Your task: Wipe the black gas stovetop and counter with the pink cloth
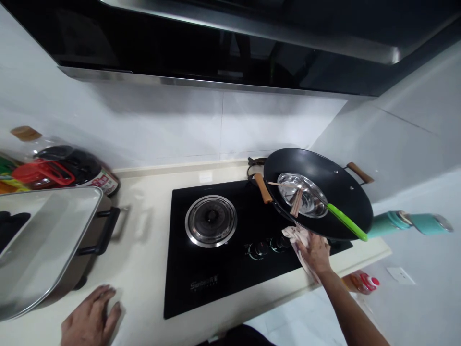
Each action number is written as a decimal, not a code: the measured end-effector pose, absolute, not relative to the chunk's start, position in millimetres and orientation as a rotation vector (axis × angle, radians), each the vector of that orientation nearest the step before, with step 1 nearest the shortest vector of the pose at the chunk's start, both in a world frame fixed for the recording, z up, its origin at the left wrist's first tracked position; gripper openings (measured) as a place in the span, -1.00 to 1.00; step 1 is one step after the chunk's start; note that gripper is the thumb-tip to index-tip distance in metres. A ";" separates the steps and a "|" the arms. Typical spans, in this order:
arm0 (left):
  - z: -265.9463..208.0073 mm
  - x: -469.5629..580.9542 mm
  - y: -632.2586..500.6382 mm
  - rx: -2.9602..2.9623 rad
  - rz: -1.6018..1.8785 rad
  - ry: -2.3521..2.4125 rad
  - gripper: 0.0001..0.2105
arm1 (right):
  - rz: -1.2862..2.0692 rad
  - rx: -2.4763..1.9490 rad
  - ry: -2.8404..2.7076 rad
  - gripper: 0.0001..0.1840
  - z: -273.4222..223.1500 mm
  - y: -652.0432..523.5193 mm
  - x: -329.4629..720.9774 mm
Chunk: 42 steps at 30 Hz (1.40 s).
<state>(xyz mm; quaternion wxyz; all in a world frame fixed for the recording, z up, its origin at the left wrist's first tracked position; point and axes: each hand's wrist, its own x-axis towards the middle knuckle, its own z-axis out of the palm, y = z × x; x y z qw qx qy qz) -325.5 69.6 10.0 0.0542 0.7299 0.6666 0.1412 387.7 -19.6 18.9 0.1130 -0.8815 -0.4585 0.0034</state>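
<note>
Evidently, the fingers of the right hand [317, 253] are closed on a pale cloth [298, 234], with the fingertips partly hidden near the wok rim. The fingers of the left hand [90, 319] are loosely spread, palm down on the desk [139, 254], and hold nothing.

The cloth is at the front of the black cooktop [223, 269], just beside the control knobs [260, 249] and below the rim of the wok [347, 185]; a loose tail hangs toward the front edge. Expect it to be light, soft and limp (whether it is damp cannot be told). Take hold of the bunched middle and press with flat fingers; the free ends may catch the knobs. The glass beneath is likely smooth and slippery.

Inside the wok sits a steel bowl [285, 192], with a green-handled utensil [345, 222] leaning across the wok rim. Further left are the bare burner [212, 221] and, near the left hand, a rectangular pan [57, 235].
</note>
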 end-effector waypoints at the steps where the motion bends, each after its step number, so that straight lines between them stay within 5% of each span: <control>1: 10.5 -325.7 69.8 2.212 0.419 2.027 -0.64 | 0.065 -2.581 -1.361 -0.32 21.2 -7.6 387.7; 13: 15.6 -322.8 69.7 2.150 0.434 2.010 -0.69 | 0.891 -1.942 -1.759 -0.51 73.5 61.7 374.7; 21: 15.3 -321.4 70.2 2.202 0.338 2.036 -0.65 | 0.864 -1.989 -2.024 -0.56 91.2 69.5 346.3; 28: 17.4 -318.0 67.9 2.204 0.362 2.040 -0.67 | 0.802 -2.001 -2.318 -0.28 87.6 61.3 332.1; 36: 13.5 -325.7 69.2 2.223 0.334 1.991 -0.63 | 0.715 -2.094 -2.401 -0.79 102.5 94.7 310.8; 42: 16.6 -321.5 65.5 2.212 0.347 1.993 -0.57 | 0.621 -2.136 -2.292 -0.90 92.7 125.3 294.1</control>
